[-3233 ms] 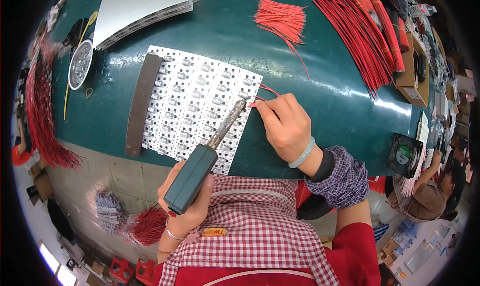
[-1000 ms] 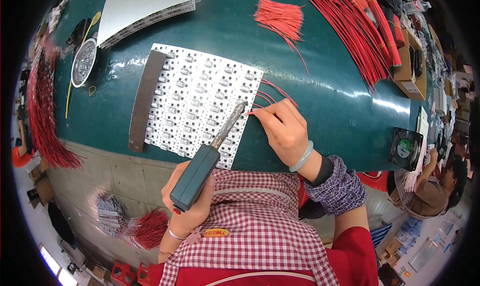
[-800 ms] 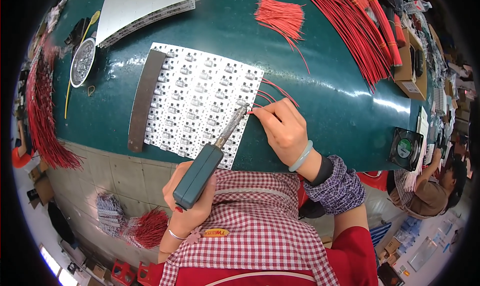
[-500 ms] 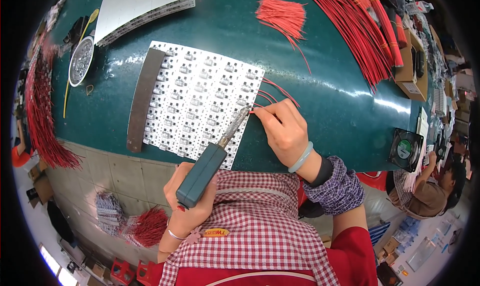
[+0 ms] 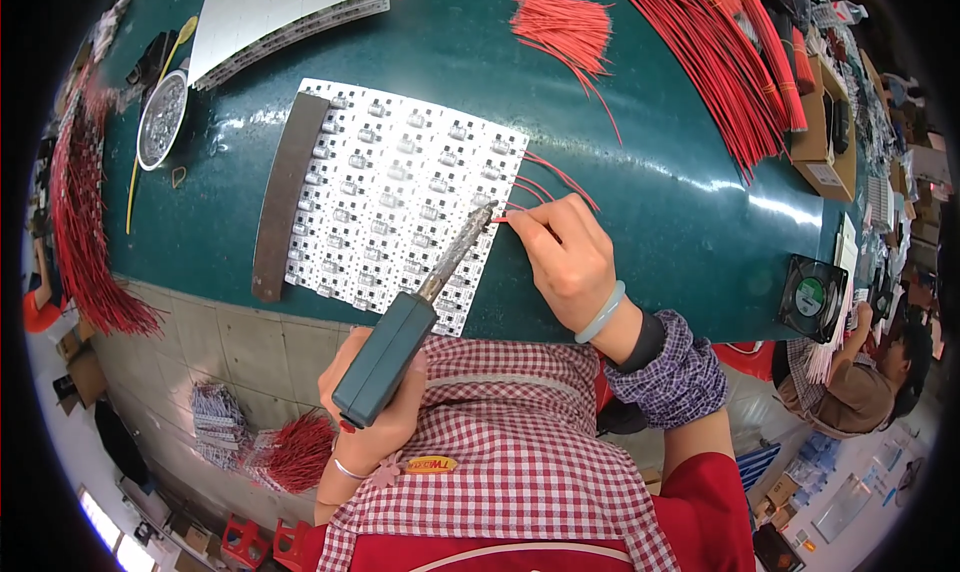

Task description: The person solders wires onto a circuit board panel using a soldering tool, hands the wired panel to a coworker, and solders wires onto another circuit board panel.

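— Soldering at a green bench: what is gripped?
— A teal-handled soldering iron (image 5: 400, 342) is clasped by the left hand (image 5: 375, 412); a red wire (image 5: 515, 215) is pinched by the right hand (image 5: 565, 257) at the white circuit panel's (image 5: 400, 197) right edge.
— And the surroundings?
— Brown cardboard boxes (image 5: 815, 142) are stacked far right; bare tabletop (image 5: 660, 212) is left between.

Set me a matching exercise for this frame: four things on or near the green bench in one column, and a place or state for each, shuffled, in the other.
Things:
1. soldering iron
2. short red wire
3. dark brown bar
4. round metal dish

Places or states:
A. lies along the left edge of the white circuit panel
B. gripped in the left hand, tip at the panel's right edge
C. pinched in the right hand at the panel's right edge
D. sits on the bench, far left of the panel

Pairs: 1-B, 2-C, 3-A, 4-D
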Motion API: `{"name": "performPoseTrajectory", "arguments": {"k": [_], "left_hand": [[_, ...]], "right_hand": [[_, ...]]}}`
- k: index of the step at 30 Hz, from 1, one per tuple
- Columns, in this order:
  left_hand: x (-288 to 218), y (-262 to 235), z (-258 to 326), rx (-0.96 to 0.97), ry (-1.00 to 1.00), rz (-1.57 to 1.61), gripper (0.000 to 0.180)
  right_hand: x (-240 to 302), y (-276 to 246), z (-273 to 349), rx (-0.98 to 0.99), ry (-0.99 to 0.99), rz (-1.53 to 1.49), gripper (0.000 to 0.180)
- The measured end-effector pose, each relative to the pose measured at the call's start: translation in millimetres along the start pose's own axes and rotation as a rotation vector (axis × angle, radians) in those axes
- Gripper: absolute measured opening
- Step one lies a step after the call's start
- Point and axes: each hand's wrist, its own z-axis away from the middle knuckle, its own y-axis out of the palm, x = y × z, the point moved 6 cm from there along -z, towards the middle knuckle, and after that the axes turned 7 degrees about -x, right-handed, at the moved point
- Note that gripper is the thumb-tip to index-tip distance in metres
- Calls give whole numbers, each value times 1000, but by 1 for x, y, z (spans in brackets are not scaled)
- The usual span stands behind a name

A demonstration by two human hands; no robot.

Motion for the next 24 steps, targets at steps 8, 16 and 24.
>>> {"name": "performPoseTrajectory", "arguments": {"k": [8, 16, 24], "left_hand": [[-7, -3, 0, 10, 13, 0, 21], [-9, -4, 2, 8, 27, -2, 21], [-14, -3, 1, 12, -6, 2, 22]], "right_hand": [[9, -8, 1, -65, 9, 32, 28], [14, -8, 5, -36, 73, 28, 27], [13, -6, 6, -17, 83, -14, 26]]}}
